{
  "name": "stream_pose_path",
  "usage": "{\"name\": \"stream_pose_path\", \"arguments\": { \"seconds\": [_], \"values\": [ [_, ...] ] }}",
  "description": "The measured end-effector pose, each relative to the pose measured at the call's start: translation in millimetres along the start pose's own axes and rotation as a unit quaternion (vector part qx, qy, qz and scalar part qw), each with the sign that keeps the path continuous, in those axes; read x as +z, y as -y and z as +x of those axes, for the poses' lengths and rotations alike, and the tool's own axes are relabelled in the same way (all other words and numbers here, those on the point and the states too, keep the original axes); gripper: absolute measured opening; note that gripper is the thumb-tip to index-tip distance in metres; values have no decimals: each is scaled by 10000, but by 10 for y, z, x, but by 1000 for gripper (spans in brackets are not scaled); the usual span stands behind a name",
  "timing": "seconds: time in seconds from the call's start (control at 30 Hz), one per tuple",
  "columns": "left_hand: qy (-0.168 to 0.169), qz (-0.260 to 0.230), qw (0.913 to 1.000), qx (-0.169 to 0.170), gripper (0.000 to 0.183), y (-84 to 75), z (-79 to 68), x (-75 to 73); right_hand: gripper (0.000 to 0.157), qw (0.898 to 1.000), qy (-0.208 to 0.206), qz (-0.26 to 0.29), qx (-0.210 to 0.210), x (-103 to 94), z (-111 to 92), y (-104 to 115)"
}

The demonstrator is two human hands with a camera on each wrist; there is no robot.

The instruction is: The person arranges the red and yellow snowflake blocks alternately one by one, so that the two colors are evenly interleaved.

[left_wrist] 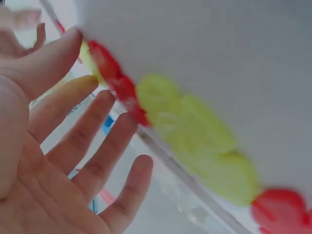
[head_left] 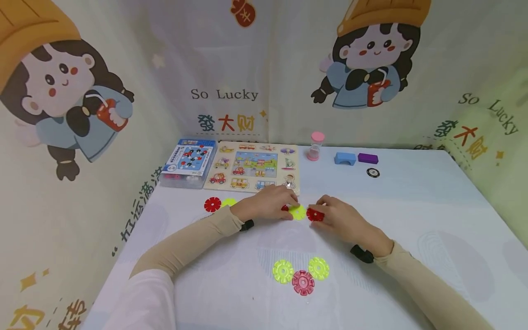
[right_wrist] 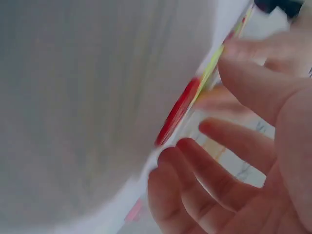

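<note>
A row of red and yellow-green flower-shaped plastic discs lies flat on the table. My left hand reaches over the row, thumb and forefinger beside a yellow-green disc; its other fingers spread loosely in the left wrist view. From the right, my right hand comes to the end red disc, with thumb and fingers loosely around its edge. Part of another red disc peeks out under the left fingers. At the row's left end are a red disc and a yellow-green disc, partly covered by the left wrist.
Nearer me lie two yellow-green discs and a red disc between them. Behind the row are a wooden picture puzzle and a boxed set. Farther right stand a pink sand timer, blue block, purple block and black round chip.
</note>
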State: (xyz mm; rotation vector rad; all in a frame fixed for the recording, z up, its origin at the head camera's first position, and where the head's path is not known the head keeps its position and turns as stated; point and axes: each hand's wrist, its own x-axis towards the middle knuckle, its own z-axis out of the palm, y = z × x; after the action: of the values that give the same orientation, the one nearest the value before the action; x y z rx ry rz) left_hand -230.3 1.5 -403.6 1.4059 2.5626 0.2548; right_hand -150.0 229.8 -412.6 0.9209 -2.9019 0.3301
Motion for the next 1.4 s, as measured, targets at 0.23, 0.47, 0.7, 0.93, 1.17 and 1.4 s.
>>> {"name": "stream_pose_path", "arguments": {
  "seconds": [0.23,0.47,0.7,0.93,1.17,1.4],
  "values": [
    [-128,252,9996,56,50,-97,70,-57,48,9916,686,349,-1040,39,-279,771],
    [9,222,9990,381,49,-251,302,49,44,9838,443,-421,-1683,169,-319,1181],
    [50,241,9989,402,45,-285,352,108,42,9836,586,-95,-1703,168,-245,1171],
    [-5,297,9989,359,43,-291,354,101,31,9808,907,539,-1639,150,-188,1189],
    [-83,262,9990,350,42,-304,345,95,21,9802,609,645,-1772,153,-175,1169],
    [-112,366,9986,362,41,-304,363,107,31,9919,597,582,-957,-13,-191,894]
  ]
}}
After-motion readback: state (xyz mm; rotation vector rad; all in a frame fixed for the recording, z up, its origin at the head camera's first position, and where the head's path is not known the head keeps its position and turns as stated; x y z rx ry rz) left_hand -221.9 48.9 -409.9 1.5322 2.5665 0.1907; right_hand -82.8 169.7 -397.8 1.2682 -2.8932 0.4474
